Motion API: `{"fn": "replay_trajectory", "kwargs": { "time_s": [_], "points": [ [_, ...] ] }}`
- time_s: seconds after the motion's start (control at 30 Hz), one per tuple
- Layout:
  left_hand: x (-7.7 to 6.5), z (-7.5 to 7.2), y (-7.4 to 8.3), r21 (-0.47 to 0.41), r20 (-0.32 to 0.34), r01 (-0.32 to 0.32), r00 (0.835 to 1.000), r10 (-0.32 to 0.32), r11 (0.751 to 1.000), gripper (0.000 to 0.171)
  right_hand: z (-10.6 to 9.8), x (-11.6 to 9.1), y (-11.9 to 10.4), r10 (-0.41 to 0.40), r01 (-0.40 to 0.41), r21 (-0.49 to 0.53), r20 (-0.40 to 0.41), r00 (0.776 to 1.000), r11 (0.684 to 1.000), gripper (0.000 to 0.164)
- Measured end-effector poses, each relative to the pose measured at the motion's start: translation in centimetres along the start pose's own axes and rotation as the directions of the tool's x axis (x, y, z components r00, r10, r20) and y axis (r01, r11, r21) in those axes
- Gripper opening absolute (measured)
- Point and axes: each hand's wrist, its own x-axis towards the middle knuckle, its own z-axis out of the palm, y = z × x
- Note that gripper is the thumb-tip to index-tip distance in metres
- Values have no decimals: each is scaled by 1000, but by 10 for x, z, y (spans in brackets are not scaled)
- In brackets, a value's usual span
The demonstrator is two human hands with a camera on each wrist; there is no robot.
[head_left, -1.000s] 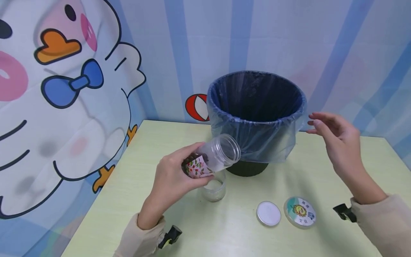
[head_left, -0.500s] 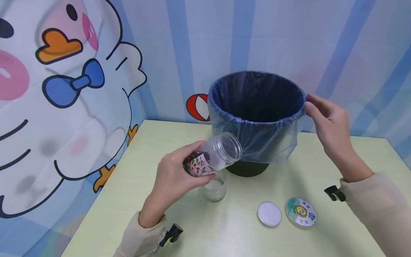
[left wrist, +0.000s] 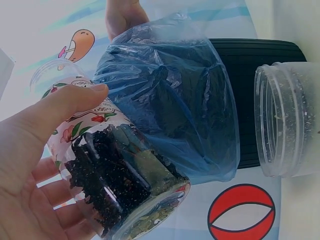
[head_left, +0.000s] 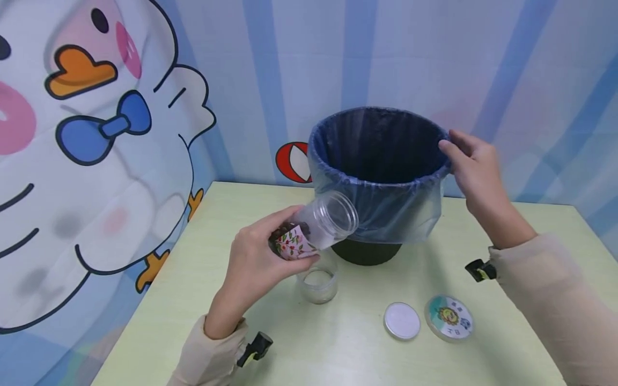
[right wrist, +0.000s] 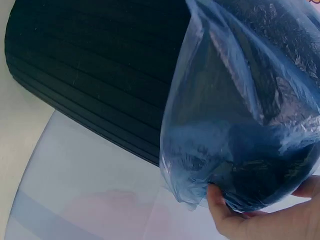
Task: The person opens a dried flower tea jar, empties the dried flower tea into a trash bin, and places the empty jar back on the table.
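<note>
My left hand (head_left: 256,254) grips a clear plastic jar (head_left: 313,228) with a floral label, tilted with its open mouth toward the trash bin (head_left: 368,254). Dark dried flakes (left wrist: 107,175) lie in the jar's bottom end, as the left wrist view shows. A blue plastic bag (head_left: 381,212) lines the bin and folds down over its outside. On the bin's right side, my right hand (head_left: 483,174) pinches the bag-covered rim between thumb and fingers. Below the held jar stands a second clear jar (head_left: 318,289), uncovered, with bits clinging inside.
A small white lid (head_left: 402,321) and a wider round lid with a printed sunflower (head_left: 449,318) lie on the pale table (head_left: 357,348), right of the uncovered jar. Behind the bin hangs a blue striped backdrop (head_left: 232,80).
My right hand has moved left from beside the bin to its rim and taken hold of it. The bin has shifted slightly left. My left hand keeps the jar tilted in nearly the same place.
</note>
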Motion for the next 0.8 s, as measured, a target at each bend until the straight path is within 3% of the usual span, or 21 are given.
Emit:
{"fn": "replay_trajectory", "kwargs": {
  "time_s": [0.37,0.5,0.8],
  "points": [
    [6,-7,-3,-9,-29,-15,999,14,1000,77,10,4,9,-52,52,-13,-35,998,999,53],
    [11,-12,-5,8,-53,-32,998,33,999,76,13,2,14,-75,72,-46,-66,995,996,51],
    [23,-16,-5,72,-92,-67,993,74,995,75,16,-1,14,-92,91,-18,-121,988,996,51]
  ]
}}
